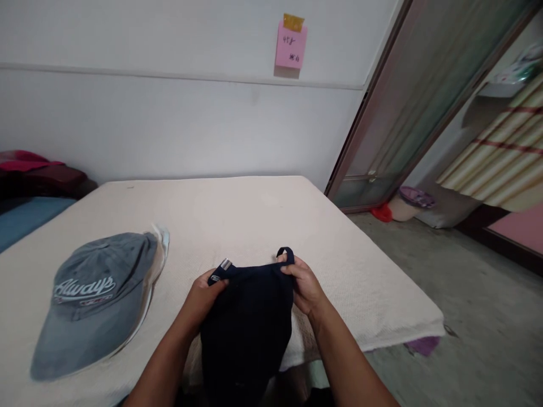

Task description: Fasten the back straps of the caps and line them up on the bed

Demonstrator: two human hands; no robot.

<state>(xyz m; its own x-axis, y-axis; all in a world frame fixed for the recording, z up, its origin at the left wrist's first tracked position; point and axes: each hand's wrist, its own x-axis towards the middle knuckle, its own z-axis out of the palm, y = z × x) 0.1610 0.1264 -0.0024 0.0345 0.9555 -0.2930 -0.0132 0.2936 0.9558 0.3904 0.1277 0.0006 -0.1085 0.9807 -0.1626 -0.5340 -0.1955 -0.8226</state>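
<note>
A dark navy cap (250, 322) hangs between my two hands at the near edge of the bed. My left hand (203, 299) pinches its left back corner, where a short strap end carries a metal buckle (226, 264). On the other side, my right hand (303, 282) grips the right corner, and the loose strap (288, 252) curls up in a loop above the fingers. The two strap ends are apart. To the left lies a grey baseball cap (102, 294) with white "Always" lettering, its brim toward me. Lighter caps appear stacked beneath it, mostly hidden.
A cream cover (237, 215) spreads over the bed up to a white wall. A pink note (291, 45) is taped there. Dark and red cloth (42, 169) lies at the far left. Right of the bed are a concrete floor, a sliding door and a lined bin (405, 206).
</note>
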